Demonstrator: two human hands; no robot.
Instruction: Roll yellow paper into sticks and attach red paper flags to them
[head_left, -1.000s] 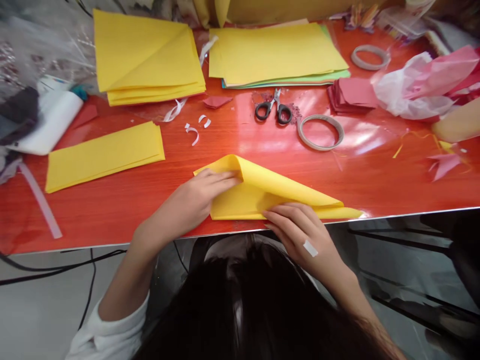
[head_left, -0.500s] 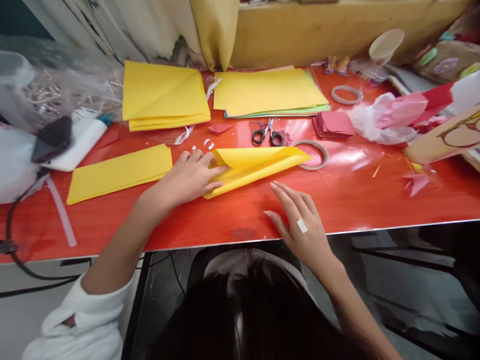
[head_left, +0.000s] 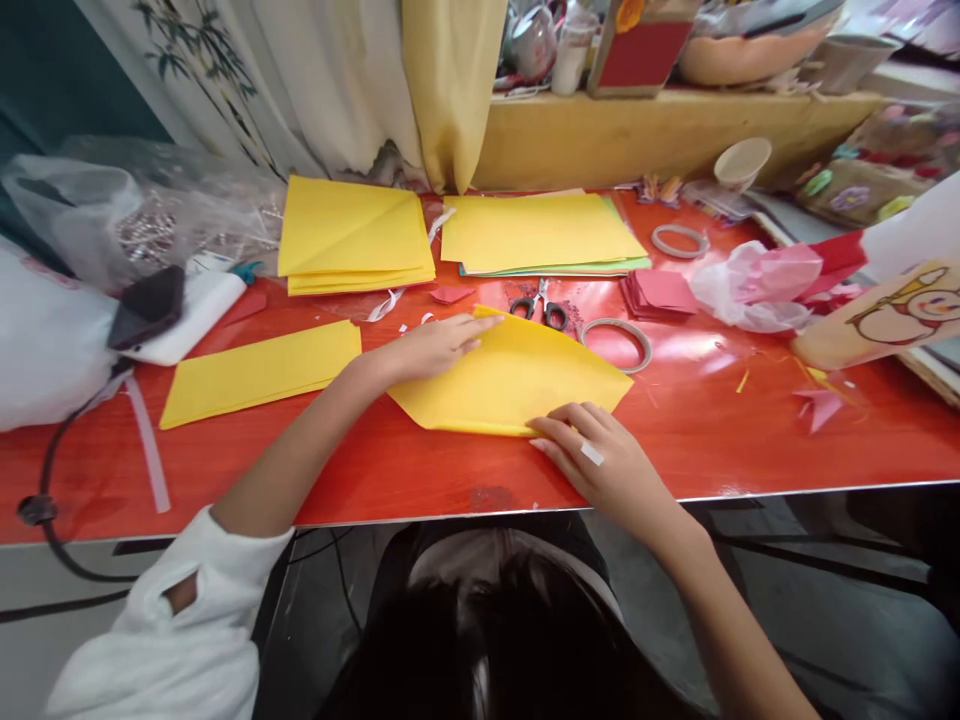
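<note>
A yellow paper sheet (head_left: 517,375) lies at a slant on the red table (head_left: 420,475), its near edge curled or folded. My left hand (head_left: 442,345) rests flat on the sheet's upper left part, fingers stretched toward its top corner. At the near right edge, my right hand (head_left: 589,440) pinches the paper between thumb and fingers; a small white piece of tape sticks to its back. Black-handled scissors (head_left: 541,300) lie just behind the sheet, and a tape roll (head_left: 616,345) is beside its right side.
Folded yellow paper (head_left: 262,372) lies at left. Behind stand two paper stacks (head_left: 356,235) (head_left: 544,232), then red paper squares (head_left: 658,293), another tape roll (head_left: 679,241) and pink tissue (head_left: 765,280). A phone (head_left: 150,308) and plastic bags are far left; a drawn-on cup (head_left: 885,315) is right.
The yellow sheet has opened out from its rolled shape and spread toward the table's front. My left hand has slid forward onto it. My right hand has closed on its near edge. The view has tilted up.
</note>
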